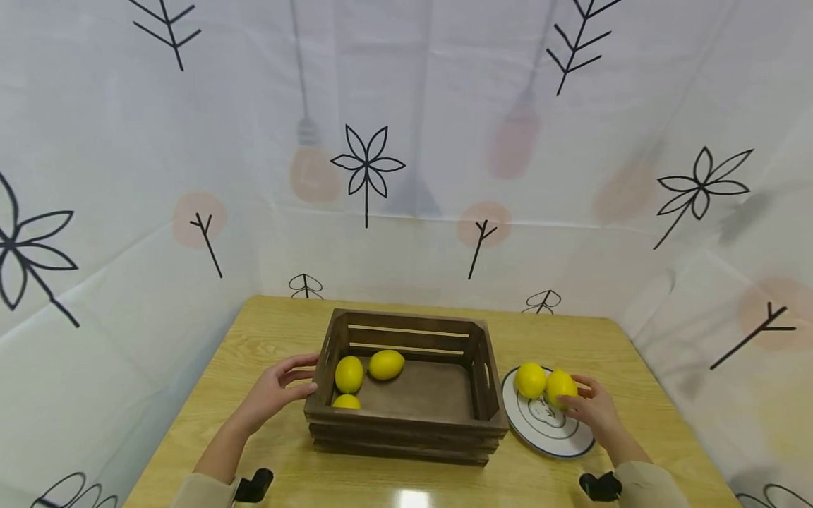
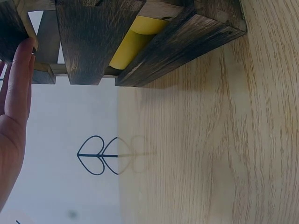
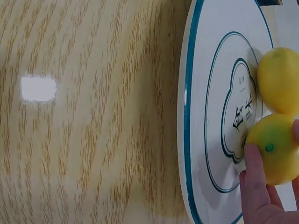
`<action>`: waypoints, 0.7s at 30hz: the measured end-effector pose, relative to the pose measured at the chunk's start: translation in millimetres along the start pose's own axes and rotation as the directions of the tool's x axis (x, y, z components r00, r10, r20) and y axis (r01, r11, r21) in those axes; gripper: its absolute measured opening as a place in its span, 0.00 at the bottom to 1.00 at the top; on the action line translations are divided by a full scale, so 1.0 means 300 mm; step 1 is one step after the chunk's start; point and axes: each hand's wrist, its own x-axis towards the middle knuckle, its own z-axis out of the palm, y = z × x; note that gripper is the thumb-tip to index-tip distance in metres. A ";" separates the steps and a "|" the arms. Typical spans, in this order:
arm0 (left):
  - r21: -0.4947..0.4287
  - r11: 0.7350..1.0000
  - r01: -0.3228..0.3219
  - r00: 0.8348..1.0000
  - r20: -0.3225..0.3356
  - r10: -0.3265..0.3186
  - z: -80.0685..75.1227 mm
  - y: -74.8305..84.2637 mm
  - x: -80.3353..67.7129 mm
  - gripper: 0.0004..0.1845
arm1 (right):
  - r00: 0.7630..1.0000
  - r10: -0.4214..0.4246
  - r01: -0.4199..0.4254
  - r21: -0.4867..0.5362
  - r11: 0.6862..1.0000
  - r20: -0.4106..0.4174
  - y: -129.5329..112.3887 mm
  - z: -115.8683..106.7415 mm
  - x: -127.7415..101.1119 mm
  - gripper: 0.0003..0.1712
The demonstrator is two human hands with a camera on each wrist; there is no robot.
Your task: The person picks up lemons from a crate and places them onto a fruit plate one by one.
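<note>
My right hand (image 1: 593, 409) pinches a yellow lemon (image 1: 560, 387) at the right of a white, blue-rimmed plate (image 1: 559, 446). In the right wrist view, fingertips and thumb sit on either side of that lemon (image 3: 270, 161), whose green stem end shows. A second lemon (image 1: 530, 380) lies on the plate right beside it. My left hand (image 1: 279, 386) rests its fairly straight fingers against the left end of a brown slatted wooden crate (image 1: 406, 432). Inside the crate, at its left, are three lemons, one of them (image 1: 346, 401) partly hidden by the front wall.
A light wooden table (image 1: 273, 331) carries the crate and the plate, which stands close to the crate's right end. Behind and at both sides hangs a pale cloth (image 1: 406, 268) with plant drawings. Black wrist straps (image 1: 254, 485) show near the sleeves.
</note>
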 end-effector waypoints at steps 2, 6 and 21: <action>-0.004 1.000 -0.002 1.000 0.001 0.002 0.000 -0.001 0.001 0.29 | 1.000 -0.002 0.002 0.011 1.000 0.002 0.002 0.001 0.000 0.45; -0.005 1.000 0.001 1.000 -0.002 -0.001 0.002 -0.001 0.000 0.29 | 1.000 0.005 -0.006 0.031 0.999 0.006 -0.002 0.000 -0.006 0.46; -0.012 1.000 0.016 1.000 -0.010 -0.016 0.002 0.008 -0.002 0.30 | 1.000 -0.018 0.018 0.039 0.999 -0.005 -0.057 -0.045 -0.041 0.46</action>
